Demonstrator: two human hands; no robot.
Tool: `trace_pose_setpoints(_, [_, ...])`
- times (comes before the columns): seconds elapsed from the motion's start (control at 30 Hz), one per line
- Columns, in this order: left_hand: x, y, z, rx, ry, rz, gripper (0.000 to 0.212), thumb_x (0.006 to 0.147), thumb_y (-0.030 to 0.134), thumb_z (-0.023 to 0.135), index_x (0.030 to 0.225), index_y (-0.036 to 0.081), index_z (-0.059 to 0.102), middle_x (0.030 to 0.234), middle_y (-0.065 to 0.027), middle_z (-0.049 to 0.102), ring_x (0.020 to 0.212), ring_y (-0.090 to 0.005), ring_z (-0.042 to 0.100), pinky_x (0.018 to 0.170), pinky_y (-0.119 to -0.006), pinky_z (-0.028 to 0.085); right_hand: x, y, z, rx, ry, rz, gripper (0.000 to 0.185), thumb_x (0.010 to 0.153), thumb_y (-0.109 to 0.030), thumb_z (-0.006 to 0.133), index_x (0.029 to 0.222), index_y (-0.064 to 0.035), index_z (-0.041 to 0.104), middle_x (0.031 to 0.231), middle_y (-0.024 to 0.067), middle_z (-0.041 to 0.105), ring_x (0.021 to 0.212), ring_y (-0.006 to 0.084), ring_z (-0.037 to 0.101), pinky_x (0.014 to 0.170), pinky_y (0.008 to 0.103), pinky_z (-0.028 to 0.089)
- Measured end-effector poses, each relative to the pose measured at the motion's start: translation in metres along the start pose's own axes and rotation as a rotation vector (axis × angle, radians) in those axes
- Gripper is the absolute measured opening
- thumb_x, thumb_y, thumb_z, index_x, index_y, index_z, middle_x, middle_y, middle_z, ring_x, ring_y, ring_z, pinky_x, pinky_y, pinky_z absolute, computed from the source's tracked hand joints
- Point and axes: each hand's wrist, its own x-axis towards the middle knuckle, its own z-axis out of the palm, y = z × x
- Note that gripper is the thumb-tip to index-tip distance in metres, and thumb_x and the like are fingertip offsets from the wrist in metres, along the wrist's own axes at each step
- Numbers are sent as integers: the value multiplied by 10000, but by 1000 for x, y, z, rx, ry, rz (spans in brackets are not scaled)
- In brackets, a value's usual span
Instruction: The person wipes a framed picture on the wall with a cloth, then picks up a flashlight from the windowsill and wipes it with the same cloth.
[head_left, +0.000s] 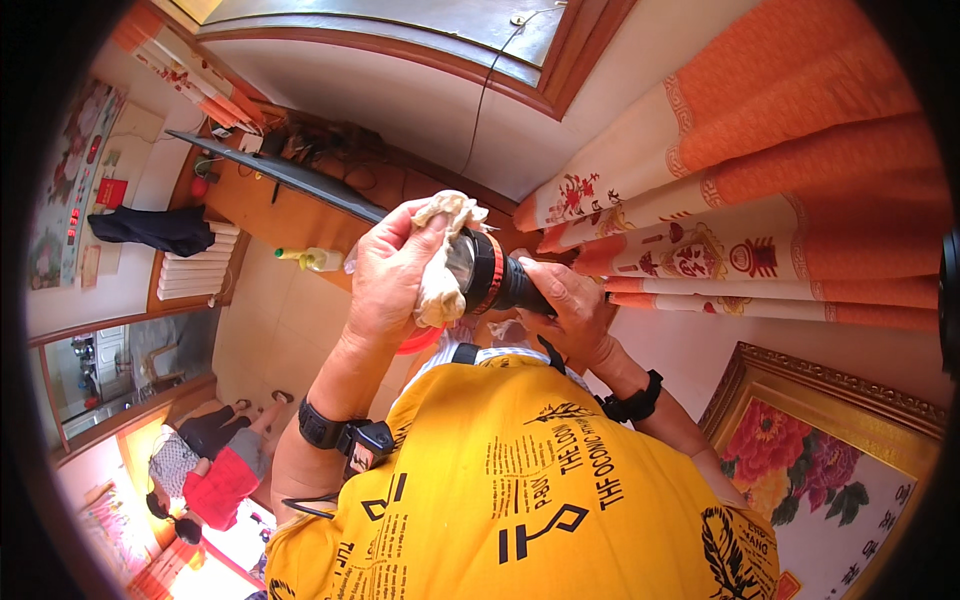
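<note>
Before my chest is a black flashlight with an orange-red ring around its wide head. My right hand grips its narrower body. A crumpled cream cloth is pinched in my left hand, between thumb and fingers. The cloth lies against the clear front of the flashlight's head and partly hides it. Below the cloth shows a piece of the rim of a red round object, possibly a basin, mostly hidden by my left wrist and the yellow shirt.
A thin flat screen stands on a wooden cabinet, with a bottle near its edge. Orange and cream curtains hang close on the right, above a framed flower picture. Two people are at the lower left.
</note>
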Motion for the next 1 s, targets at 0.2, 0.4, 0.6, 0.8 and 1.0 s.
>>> trace_pose_setpoints(0.2, [-9,-8,-19,-485,50,-90,314,1050,119,489,1337,-2,529,1267,-146,642,1132,-258,653,1006,-389,535,-3,0,0,31,92,91,656,650,10,761,1274,-102,592,1025,122,685,862,310,696,722,383,578])
trace_pose_setpoints(0.4, [-31,7,4,-358,62,-107,366,1046,194,537,1371,30,500,1303,-89,613,1088,-168,646,924,-359,556,-5,4,4,-89,109,71,678,636,20,767,1273,-129,592,1028,103,664,838,304,686,711,379,571])
trace_pose_setpoints(0.6, [-44,3,12,-189,-11,-121,381,996,126,621,1339,-4,518,1198,-82,647,998,-153,673,851,-296,585,1,2,2,-68,80,29,676,634,8,783,1267,-135,595,1019,99,661,824,297,683,705,371,571])
trace_pose_setpoints(0.8, [-32,-4,-3,-106,49,-65,269,988,111,631,1229,-8,617,1107,-85,711,967,-145,703,858,-286,581,0,6,3,60,17,31,625,638,-3,795,1229,-92,611,1012,107,682,803,293,686,694,367,576])
trace_pose_setpoints(1.0, [-21,3,-24,16,-75,-130,319,921,115,735,1199,-15,646,1079,-74,711,925,-119,685,819,-267,575,-2,8,-6,252,-195,127,645,676,-50,823,1280,-50,596,1009,106,688,895,274,672,730,350,570])
